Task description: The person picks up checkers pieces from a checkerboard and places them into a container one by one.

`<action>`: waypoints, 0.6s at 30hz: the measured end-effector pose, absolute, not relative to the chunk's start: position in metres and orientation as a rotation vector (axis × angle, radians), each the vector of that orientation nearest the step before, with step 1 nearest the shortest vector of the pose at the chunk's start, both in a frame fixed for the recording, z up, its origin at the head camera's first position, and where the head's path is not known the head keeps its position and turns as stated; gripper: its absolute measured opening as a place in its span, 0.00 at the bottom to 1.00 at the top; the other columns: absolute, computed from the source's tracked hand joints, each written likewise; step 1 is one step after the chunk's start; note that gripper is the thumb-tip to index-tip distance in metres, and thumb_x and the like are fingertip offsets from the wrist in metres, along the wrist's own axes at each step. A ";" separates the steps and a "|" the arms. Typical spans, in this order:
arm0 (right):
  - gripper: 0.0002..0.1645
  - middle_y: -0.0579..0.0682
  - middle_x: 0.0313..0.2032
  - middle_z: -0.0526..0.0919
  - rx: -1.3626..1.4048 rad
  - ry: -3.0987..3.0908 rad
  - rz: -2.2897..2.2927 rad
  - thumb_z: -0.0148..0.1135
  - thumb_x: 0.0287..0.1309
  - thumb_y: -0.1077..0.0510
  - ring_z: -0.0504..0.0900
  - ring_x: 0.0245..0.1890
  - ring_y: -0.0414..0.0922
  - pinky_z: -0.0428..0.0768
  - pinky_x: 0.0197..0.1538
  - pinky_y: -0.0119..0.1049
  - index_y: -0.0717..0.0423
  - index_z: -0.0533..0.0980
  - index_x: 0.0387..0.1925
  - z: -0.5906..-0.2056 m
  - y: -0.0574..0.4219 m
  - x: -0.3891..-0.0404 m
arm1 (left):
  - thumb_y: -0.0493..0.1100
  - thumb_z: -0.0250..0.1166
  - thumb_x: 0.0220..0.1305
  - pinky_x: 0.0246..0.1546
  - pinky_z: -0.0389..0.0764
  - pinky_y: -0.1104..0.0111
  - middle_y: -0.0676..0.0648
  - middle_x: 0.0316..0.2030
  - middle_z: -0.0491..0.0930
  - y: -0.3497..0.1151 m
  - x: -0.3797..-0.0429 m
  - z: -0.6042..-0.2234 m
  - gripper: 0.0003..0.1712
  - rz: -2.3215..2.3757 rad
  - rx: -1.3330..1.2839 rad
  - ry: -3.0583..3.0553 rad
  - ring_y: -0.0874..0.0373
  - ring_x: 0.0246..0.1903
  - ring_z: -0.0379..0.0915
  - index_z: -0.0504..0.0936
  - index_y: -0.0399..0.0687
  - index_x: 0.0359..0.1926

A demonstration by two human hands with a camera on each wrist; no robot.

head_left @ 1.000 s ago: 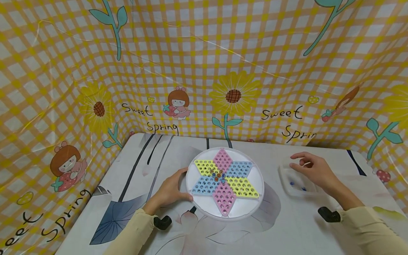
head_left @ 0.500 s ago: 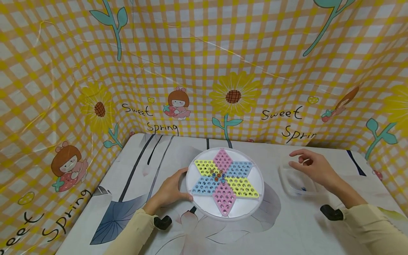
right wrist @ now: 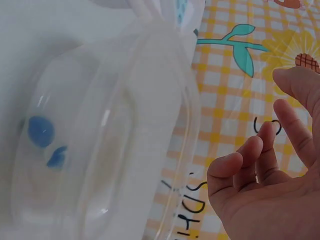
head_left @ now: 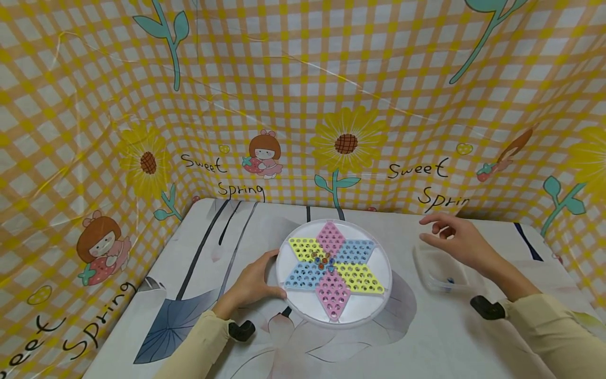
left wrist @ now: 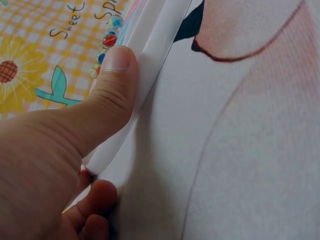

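Several marbles (head_left: 324,261) sit at the centre of the game board (head_left: 364,306); blue pieces (right wrist: 41,131) in the clear box (head_left: 420,271) appear outstanding. Left hand (head_left: 253,281) grips board rim; right hand (head_left: 461,245), loosely spread, shows nothing held, near box

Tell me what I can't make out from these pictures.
Head view: the right hand hides part of the plastic container.
Head view: the central marbles are too small to count.
Left wrist view: the picture's top edge cuts off the game board.
Right wrist view: the container's cloudy wall blurs the blue pieces; their shape is unclear.
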State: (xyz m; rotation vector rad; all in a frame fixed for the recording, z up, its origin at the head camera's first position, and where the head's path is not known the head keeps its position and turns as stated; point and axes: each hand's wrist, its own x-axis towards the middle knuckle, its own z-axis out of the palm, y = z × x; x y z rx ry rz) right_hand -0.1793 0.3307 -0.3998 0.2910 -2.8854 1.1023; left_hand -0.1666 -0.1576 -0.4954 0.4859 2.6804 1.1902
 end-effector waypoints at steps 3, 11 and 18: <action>0.23 0.54 0.41 0.75 0.300 -2.891 1.108 0.69 0.67 0.46 0.75 0.37 0.47 0.76 0.33 0.33 0.52 0.78 0.57 -0.397 0.325 -0.180 | 0.49 0.87 0.41 0.70 0.64 0.45 0.39 0.74 0.65 -0.157 -0.167 -0.496 0.64 1.195 0.482 2.677 0.42 0.72 0.61 0.61 0.43 0.77; 0.21 0.55 0.43 0.76 0.392 -2.858 1.137 0.71 0.65 0.51 0.75 0.37 0.47 0.77 0.36 0.32 0.54 0.79 0.56 -0.391 0.310 -0.184 | 0.50 0.87 0.41 0.70 0.64 0.45 0.39 0.74 0.66 -0.158 -0.167 -0.496 0.64 1.191 0.509 2.685 0.42 0.72 0.61 0.62 0.43 0.77; 0.20 0.55 0.42 0.77 0.452 -2.850 1.169 0.71 0.65 0.53 0.76 0.37 0.49 0.79 0.34 0.33 0.54 0.80 0.55 -0.391 0.297 -0.187 | 0.51 0.87 0.41 0.69 0.65 0.45 0.39 0.73 0.66 -0.158 -0.167 -0.497 0.64 1.200 0.513 2.683 0.42 0.72 0.62 0.62 0.43 0.77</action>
